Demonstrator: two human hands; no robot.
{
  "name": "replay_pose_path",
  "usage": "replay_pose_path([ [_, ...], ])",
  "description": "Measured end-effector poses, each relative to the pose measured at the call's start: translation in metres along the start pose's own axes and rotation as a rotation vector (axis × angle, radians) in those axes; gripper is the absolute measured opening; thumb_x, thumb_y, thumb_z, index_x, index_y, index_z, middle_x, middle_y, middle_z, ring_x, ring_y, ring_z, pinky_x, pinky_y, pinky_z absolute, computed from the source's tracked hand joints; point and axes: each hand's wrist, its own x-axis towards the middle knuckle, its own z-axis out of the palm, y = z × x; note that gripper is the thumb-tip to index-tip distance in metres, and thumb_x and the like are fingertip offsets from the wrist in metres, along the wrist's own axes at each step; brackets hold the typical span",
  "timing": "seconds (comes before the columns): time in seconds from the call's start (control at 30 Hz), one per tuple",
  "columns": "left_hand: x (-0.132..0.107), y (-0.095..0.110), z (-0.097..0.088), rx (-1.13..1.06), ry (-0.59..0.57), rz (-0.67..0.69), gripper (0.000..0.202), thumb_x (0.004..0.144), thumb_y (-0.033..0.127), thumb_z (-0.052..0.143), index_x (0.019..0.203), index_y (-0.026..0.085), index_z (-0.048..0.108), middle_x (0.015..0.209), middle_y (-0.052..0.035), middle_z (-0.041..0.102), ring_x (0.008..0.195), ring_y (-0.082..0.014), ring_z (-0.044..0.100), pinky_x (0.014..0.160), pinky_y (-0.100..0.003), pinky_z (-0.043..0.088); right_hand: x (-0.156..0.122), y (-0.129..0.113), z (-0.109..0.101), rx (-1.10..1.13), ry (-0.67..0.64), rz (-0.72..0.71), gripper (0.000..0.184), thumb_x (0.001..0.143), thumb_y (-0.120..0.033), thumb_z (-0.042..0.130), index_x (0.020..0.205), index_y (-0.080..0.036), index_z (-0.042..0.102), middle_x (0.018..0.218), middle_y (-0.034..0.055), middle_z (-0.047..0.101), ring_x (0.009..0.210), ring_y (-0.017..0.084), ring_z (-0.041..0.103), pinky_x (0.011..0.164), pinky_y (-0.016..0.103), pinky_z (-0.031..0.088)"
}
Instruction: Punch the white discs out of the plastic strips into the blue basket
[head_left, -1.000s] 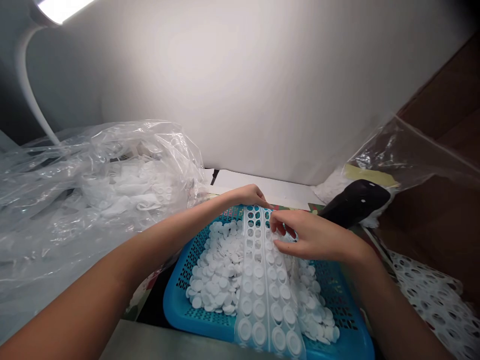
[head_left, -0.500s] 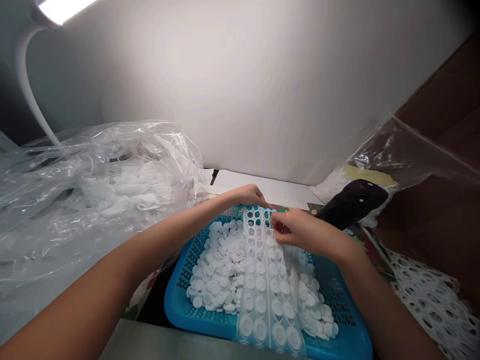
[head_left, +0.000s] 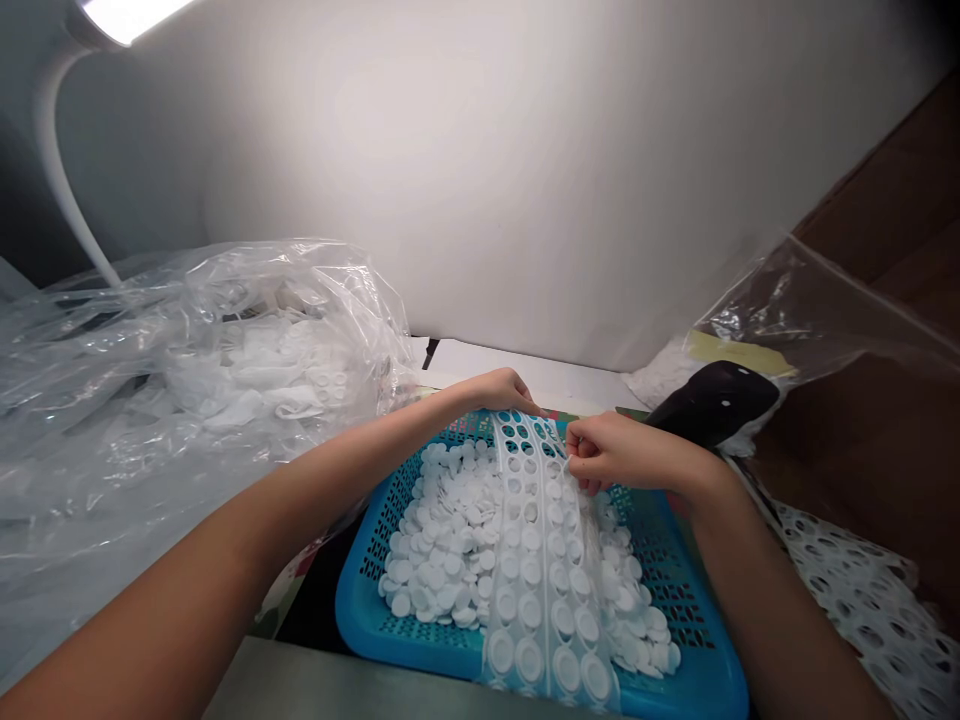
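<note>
A translucent white sheet (head_left: 537,570) with rows of round discs lies across a blue plastic basket (head_left: 420,652). Toward its far end the rows are open holes. My left hand (head_left: 510,390) pinches the sheet's far end at the basket's back rim. Closed on the sheet's right edge is my right hand (head_left: 600,452), a little nearer to me, its fingertips against the strip. Loose white discs (head_left: 442,545) are heaped in the basket on both sides of the sheet. Whether a disc sits between my right fingers is hidden.
A clear plastic bag (head_left: 300,370) of white pieces fills the left, beneath a lamp (head_left: 56,160). On the right are a black object (head_left: 716,405), another clear bag (head_left: 780,290), punched-out sheets (head_left: 862,580) and a brown cardboard box (head_left: 885,400). A white wall stands behind.
My right hand has moved slightly right, pulling the sheet's right edge with it. The sheet and basket have shifted a little right. My left hand stays at the far end.
</note>
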Motion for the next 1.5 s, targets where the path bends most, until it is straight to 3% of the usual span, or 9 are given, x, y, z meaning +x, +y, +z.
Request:
replay_pose_path([
  [0.2,-0.003,0.003,-0.001,-0.017,0.003,-0.006,0.037,0.052,0.05,0.065,0.066,0.015,0.063,0.059,0.0005,0.057,0.052,-0.0085,0.047,0.049,-0.022,0.035,-0.001,-0.01,0.005,-0.169,0.011,0.162,0.007,0.069,-0.022,0.042,0.063,-0.018,0.041,0.046,-0.0007,0.054,0.039,0.013,0.053,0.042,0.023,0.037],
  [0.43,-0.002,0.004,0.0,0.011,-0.012,0.012,0.042,0.051,0.054,0.064,0.068,0.016,0.064,0.062,-0.0006,0.06,0.053,-0.0087,0.047,0.049,-0.021,0.034,-0.004,-0.009,0.007,-0.265,0.048,0.185,0.008,0.061,-0.017,0.047,0.058,-0.018,0.04,0.057,-0.0014,0.047,0.039,0.011,0.05,0.037,0.022,0.032],
  [0.83,-0.003,0.005,0.0,-0.013,-0.006,0.016,0.039,0.051,0.052,0.066,0.063,0.015,0.062,0.057,0.0003,0.056,0.05,-0.0078,0.043,0.048,-0.022,0.033,-0.001,-0.01,0.009,-0.366,0.037,0.22,0.011,0.068,-0.009,0.045,0.062,-0.018,0.046,0.054,-0.0016,0.054,0.035,0.01,0.051,0.04,0.022,0.031],
  [1.07,-0.002,0.004,0.0,-0.051,-0.017,-0.007,0.04,0.048,0.052,0.068,0.063,0.015,0.062,0.052,0.0011,0.053,0.048,-0.0076,0.043,0.048,-0.022,0.031,-0.004,-0.016,0.012,-0.449,0.061,0.32,0.013,0.062,-0.005,0.051,0.057,-0.017,0.053,0.046,0.0012,0.052,0.038,0.013,0.051,0.045,0.024,0.031],
  [1.2,-0.003,0.006,-0.001,-0.064,-0.027,-0.011,0.04,0.048,0.053,0.068,0.063,0.016,0.062,0.052,0.0016,0.053,0.047,-0.0073,0.042,0.048,-0.023,0.032,-0.013,-0.017,0.01,-0.474,0.166,0.278,0.011,0.065,-0.013,0.052,0.07,-0.019,0.059,0.057,0.0024,0.057,0.045,0.014,0.052,0.049,0.025,0.031],
  [1.33,-0.003,0.006,0.0,-0.05,-0.024,-0.019,0.038,0.049,0.051,0.067,0.063,0.016,0.062,0.052,0.0023,0.052,0.047,-0.0067,0.041,0.047,-0.022,0.031,-0.019,-0.014,-0.002,-0.426,0.417,0.061,0.014,0.076,-0.029,0.045,0.08,-0.025,0.058,0.066,0.0001,0.059,0.055,0.014,0.053,0.048,0.024,0.029],
  [1.4,-0.003,0.007,0.0,-0.051,-0.015,-0.024,0.037,0.051,0.051,0.067,0.063,0.016,0.062,0.053,0.0023,0.052,0.046,-0.0063,0.04,0.047,-0.022,0.031,-0.012,-0.006,-0.009,-0.359,0.562,0.011,0.019,0.081,-0.031,0.038,0.086,-0.025,0.056,0.069,-0.0003,0.06,0.058,0.014,0.052,0.05,0.024,0.032],
  [1.5,-0.003,0.008,0.0,-0.041,-0.017,-0.026,0.036,0.053,0.05,0.066,0.064,0.016,0.062,0.054,0.0019,0.053,0.047,-0.0064,0.041,0.047,-0.022,0.03,0.011,0.014,-0.014,-0.233,0.656,-0.007,0.023,0.083,-0.025,0.036,0.098,-0.02,0.052,0.095,0.005,0.059,0.074,0.015,0.055,0.064,0.025,0.04],
])
